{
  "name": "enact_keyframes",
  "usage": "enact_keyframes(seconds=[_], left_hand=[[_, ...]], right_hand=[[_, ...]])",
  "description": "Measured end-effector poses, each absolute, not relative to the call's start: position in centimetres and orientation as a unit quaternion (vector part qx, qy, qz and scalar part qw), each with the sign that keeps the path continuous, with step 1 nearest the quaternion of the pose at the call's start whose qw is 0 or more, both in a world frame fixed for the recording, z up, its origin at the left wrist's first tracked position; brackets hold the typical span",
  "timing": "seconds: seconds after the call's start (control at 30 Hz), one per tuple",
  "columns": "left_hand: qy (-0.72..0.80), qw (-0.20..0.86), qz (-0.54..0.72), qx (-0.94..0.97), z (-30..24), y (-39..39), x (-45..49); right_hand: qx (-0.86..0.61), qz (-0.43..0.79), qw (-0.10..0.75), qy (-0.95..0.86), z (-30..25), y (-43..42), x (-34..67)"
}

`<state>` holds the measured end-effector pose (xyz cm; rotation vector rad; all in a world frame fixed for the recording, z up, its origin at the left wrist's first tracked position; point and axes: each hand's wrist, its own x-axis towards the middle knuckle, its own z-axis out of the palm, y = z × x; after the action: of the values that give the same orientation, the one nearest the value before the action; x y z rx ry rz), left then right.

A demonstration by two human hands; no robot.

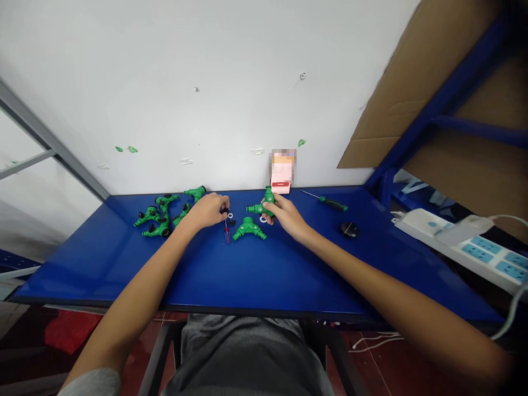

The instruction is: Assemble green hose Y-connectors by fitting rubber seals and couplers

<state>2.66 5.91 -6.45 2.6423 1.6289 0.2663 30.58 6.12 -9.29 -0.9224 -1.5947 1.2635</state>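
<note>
My right hand (284, 213) is closed around a green Y-shaped hose connector (260, 207), held just above the blue table (256, 275). My left hand (208, 210) rests on the table with its fingers pinched on a small dark part (225, 209). Between the hands lie a second green Y connector (248, 229), a small red-and-blue screwdriver (226, 231), and white rings (230, 215).
Several green connectors (163, 213) are piled at the back left. A green-handled screwdriver (330, 202) and a black round cap (349, 229) lie to the right. A white power strip (466, 247) sits at the right edge, under a blue shelf with cardboard (433, 82).
</note>
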Motion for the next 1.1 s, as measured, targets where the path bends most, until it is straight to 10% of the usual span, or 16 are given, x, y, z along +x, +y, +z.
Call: enact_keyframes(seconds=[1.1], left_hand=[[0.414,0.491,0.442,0.626,-5.9,5.1,4.1]], right_hand=[[-0.36,0.517,0.456,-0.628,-9.5,5.6,30.2]])
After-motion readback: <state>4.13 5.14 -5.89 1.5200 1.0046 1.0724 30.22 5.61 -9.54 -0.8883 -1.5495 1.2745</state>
